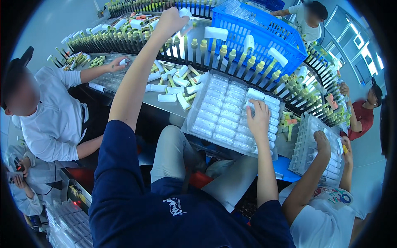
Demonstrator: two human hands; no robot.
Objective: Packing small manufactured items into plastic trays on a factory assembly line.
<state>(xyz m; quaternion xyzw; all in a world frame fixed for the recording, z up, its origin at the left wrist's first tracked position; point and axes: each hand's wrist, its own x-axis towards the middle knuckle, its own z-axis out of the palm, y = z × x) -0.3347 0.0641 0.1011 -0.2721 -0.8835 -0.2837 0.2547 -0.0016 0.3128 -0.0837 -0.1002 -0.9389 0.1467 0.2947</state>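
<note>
My left hand (171,21) is stretched far out over the rack of posts, its fingers closed round a white curved, shell-like piece (185,13). My right hand (259,114) is over the clear plastic tray (194,131) in front of my knees. Its fingers grip a white piece (250,105) at the tray's slots. White pieces (271,100) fill slots in the tray's right columns. The columns further left look see-through, with glare on them. Below my left arm lies a loose pile of white pieces (167,98) and yellow-green holders.
Dark posts with yellow tips (223,50) curve along the bench behind the tray. A blue crate (264,39) stands beyond them. A co-worker in white (53,111) sits at left; another person's hands (322,142) work over a second tray (304,138) at right. Stacked trays (70,223) stand lower left.
</note>
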